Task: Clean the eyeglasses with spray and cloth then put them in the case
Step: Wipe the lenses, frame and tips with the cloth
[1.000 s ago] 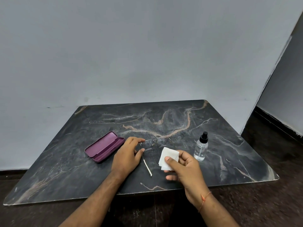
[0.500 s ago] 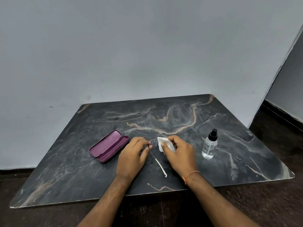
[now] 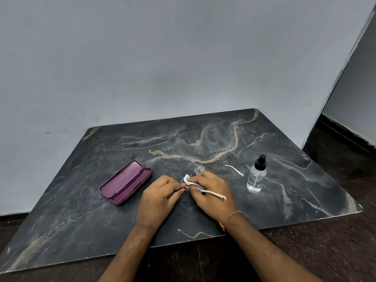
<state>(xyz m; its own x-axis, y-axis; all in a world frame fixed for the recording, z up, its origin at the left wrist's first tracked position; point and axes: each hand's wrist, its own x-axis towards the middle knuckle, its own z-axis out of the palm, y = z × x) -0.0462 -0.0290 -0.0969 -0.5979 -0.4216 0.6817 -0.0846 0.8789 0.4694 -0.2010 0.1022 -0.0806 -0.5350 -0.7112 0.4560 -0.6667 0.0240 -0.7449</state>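
**Mia:** Looking at the middle of the picture, I see two hands close together over the dark stone table (image 3: 203, 231). What do they hold?

**Sam:** The left hand (image 3: 158, 197) has its fingers pinched tight on the glasses (image 3: 199, 169), at the frame's near end. The right hand (image 3: 212, 193) has its fingers closed on a small white cloth (image 3: 186, 178) and presses it against the glasses.

**Mia:** Where are the glasses?

**Sam:** Between the two hands, just above the table. One lens peeks out above the right hand. One white-tipped arm lies across the back of the right hand. The other arm points off to the right.

**Mia:** And the spray?

**Sam:** The clear spray bottle (image 3: 256, 176) with a black top stands upright, right of the hands, near that far arm's tip.

**Mia:** The case?

**Sam:** The purple case (image 3: 126, 182) lies open on the table, left of the hands. An orange string (image 3: 228, 217) is round the right wrist.
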